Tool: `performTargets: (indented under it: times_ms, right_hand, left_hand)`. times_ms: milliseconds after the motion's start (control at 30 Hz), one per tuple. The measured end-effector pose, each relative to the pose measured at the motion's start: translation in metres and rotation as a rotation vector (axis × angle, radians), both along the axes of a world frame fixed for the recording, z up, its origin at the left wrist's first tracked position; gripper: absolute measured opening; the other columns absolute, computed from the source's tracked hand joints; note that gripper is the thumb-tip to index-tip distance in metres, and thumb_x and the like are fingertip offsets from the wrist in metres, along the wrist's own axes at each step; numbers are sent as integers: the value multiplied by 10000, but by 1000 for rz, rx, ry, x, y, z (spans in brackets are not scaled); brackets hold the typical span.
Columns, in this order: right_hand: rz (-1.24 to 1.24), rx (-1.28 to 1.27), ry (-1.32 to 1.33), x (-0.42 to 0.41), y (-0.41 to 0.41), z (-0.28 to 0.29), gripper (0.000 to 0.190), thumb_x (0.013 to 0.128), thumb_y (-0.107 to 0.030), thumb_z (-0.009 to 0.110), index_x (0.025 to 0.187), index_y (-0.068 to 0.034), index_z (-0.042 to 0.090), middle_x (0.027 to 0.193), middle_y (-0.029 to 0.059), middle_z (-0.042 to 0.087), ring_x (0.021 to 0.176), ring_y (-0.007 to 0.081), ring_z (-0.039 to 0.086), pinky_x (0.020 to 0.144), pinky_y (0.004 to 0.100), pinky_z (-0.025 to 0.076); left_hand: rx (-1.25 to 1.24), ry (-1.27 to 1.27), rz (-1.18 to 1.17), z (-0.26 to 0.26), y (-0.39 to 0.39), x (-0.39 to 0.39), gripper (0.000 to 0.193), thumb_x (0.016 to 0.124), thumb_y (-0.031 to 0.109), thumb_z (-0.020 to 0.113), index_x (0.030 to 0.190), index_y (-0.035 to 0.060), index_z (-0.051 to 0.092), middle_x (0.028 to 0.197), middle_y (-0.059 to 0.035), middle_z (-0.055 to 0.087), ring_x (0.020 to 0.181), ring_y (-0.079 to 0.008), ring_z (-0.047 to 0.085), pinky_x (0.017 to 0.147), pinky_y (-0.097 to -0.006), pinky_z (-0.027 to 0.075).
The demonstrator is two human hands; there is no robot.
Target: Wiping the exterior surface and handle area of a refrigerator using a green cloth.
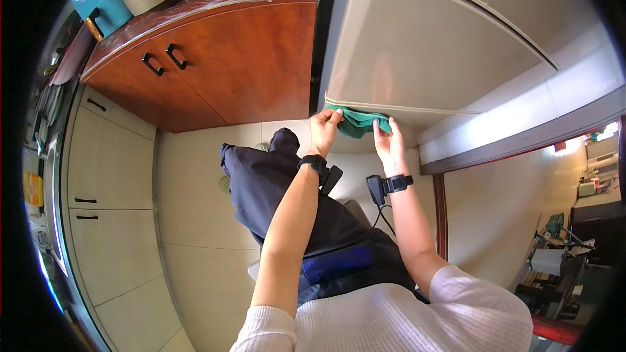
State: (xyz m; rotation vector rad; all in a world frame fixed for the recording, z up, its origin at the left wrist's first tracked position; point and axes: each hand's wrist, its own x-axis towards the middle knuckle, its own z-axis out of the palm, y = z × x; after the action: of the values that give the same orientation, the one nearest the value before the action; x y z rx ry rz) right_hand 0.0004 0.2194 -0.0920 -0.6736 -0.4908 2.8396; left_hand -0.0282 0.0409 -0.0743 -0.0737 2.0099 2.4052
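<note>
A crumpled green cloth (358,123) lies along the bottom edge of a light-coloured refrigerator door (420,54). My left hand (324,129) pinches the cloth's left end between thumb and fingers, close to the door's lower corner. At the cloth's right end, my right hand (390,143) has its fingers around the fabric, palm partly turned up. Black straps with small black devices are on both wrists, and a cable hangs from the right one. The cloth covers part of the door's lower edge.
Red-brown wooden cabinets (244,63) with black handles stand left of the refrigerator, with a blue container (105,2) and pots on top. Pale cabinets (115,156) line the left side. A doorway with a dark red frame (440,215) is at the right.
</note>
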Motion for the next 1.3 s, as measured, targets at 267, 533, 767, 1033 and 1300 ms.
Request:
performTargets:
  times_ms: [267,533,767,1033,1300]
  right_hand:
    - [354,-233,-275,-17,-7,-9,195,793,-154,636,891,-22,531,885,104,573,794,218,544,692,318,511]
    - [346,129,-300,-14,1,-23,172,785,-128,617,929,-80,536,930,76,571,870,216,545,785,309,482]
    - [401,510,-245,-10,13,-44,195,819,-142,580,987,-58,525,1001,96,591,921,237,589,807,327,479]
    - [328,881,-139,3,32,-24,191,838,-213,602,957,-68,569,946,53,618,865,161,605,766,289,471]
    - [208,1047,71,5,36,26,97,843,-167,607,816,-74,598,837,0,599,805,94,564,779,282,465]
  left_hand:
    - [-69,12,-5,-8,-2,-3,255,805,192,596,655,-13,612,600,8,548,609,-69,452,580,-234,376]
    - [-192,-82,-70,-29,-4,-7,233,797,206,607,691,1,636,616,-23,596,601,-78,494,594,-258,412]
    - [-474,-179,-70,-56,-4,-14,243,774,251,622,733,12,635,594,-63,583,555,-138,515,586,-294,425]
    - [-436,-176,-21,-46,-2,-8,269,771,263,612,690,6,608,532,-76,519,514,-158,465,553,-320,404]
    - [-256,56,25,-5,0,1,255,815,218,586,715,-15,618,562,-9,496,572,-95,462,548,-258,387]
